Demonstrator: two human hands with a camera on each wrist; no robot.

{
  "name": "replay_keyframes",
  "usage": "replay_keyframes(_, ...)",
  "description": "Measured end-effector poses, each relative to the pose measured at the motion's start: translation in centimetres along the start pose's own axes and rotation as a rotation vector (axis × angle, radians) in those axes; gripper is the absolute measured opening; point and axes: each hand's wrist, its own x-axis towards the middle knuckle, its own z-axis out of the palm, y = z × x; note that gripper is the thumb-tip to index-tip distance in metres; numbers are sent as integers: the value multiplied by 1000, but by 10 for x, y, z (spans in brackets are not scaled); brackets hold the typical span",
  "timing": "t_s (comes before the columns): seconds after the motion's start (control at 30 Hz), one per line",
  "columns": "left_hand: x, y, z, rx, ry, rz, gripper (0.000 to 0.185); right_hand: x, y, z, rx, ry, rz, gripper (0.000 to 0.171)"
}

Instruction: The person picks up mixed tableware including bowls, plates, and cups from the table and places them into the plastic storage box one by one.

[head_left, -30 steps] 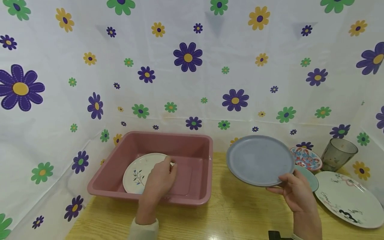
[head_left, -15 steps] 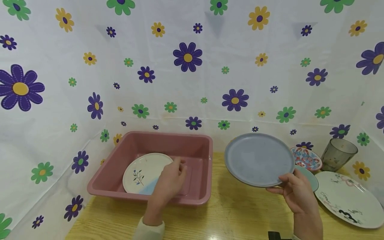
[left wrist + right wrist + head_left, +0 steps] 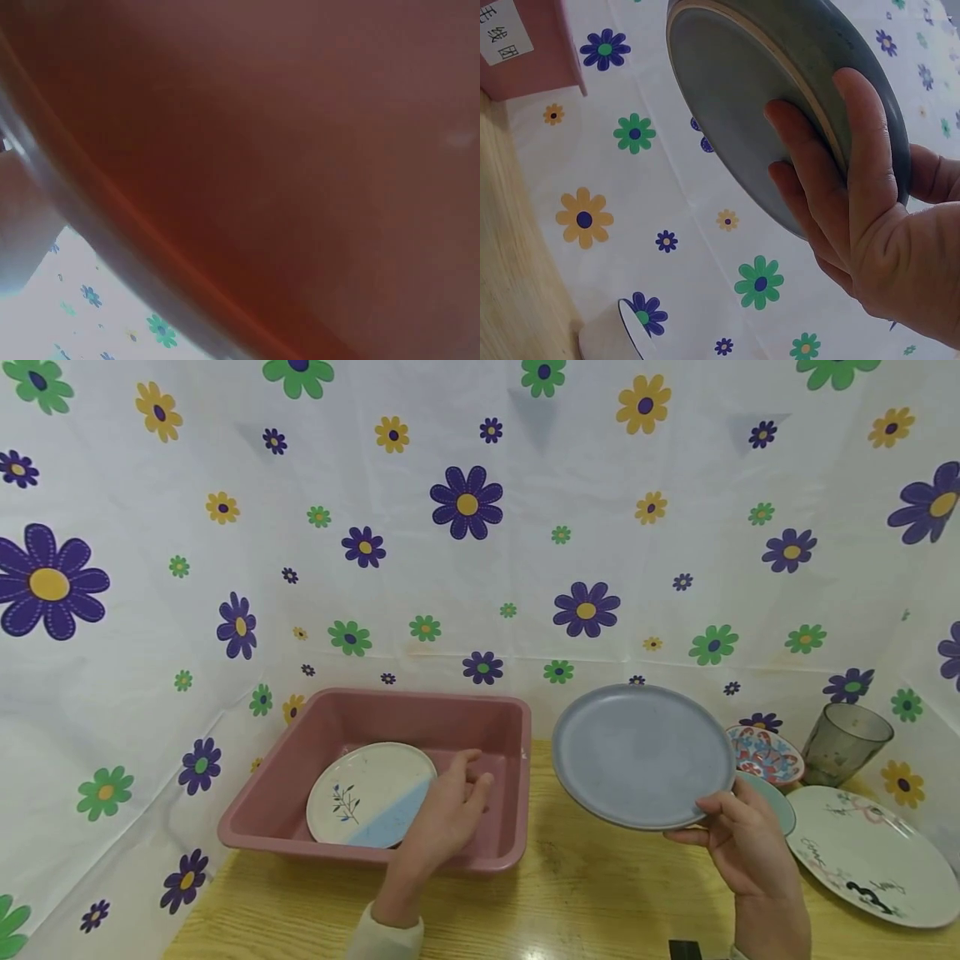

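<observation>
A pink plastic tub (image 3: pixel 315 718) stands on the wooden table. Inside it lies a white plate (image 3: pixel 360 789) with a blue wedge and a leaf sprig. My left hand (image 3: pixel 450 810) hovers over the tub's right half, fingers loose and holding nothing, just right of that plate. My right hand (image 3: pixel 738 839) grips a grey-blue plate (image 3: pixel 637 752) by its near right rim and holds it tilted above the table, right of the tub. The right wrist view shows the fingers (image 3: pixel 817 172) curled under the plate's underside (image 3: pixel 735 90). The left wrist view shows only blurred tub wall (image 3: pixel 300 150).
At the right stand a patterned small dish (image 3: pixel 765 753), a pale teal dish (image 3: pixel 780 802) behind my hand, a large white decorated plate (image 3: pixel 870 852) and a dark glass tumbler (image 3: pixel 846 745). Flowered sheeting (image 3: pixel 465 527) walls the back and sides. Bare wood (image 3: pixel 585 893) lies between my hands.
My left hand has let go of the white plate and drawn right, uncovering its blue wedge. The grey-blue plate has risen slightly and shifted left in my right hand.
</observation>
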Motion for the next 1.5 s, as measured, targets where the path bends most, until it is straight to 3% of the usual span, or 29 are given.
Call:
replay_keyframes(0.27, 4, 2, 14, 27, -4, 72, 51, -1, 0, 6, 48, -62, -33, 71)
replay_keyframes(0.37, 3, 3, 17, 9, -37, 79, 57, -2, 1, 8, 51, -73, -37, 71)
replay_keyframes(0.63, -3, 5, 21, -187, -135, 66, 68, -3, 3, 20, -2, -76, -39, 71)
replay_keyframes(0.83, -5, 7, 21, -276, -129, 32, 67, -2, 1, 28, -61, -97, -20, 70)
replay_keyframes(1.0, -6, 9, 20, -387, -138, 64, 56, -1, 1, 33, -61, -124, 15, 69)
replay_keyframes(1.37, -5, 12, 28, -497, -33, 77, 55, -1, 1, 39, -81, -173, 46, 73)
replay_keyframes(1.5, -6, 13, 25, -610, -91, 78, 54, -2, 1, 38, -79, -181, 35, 72)
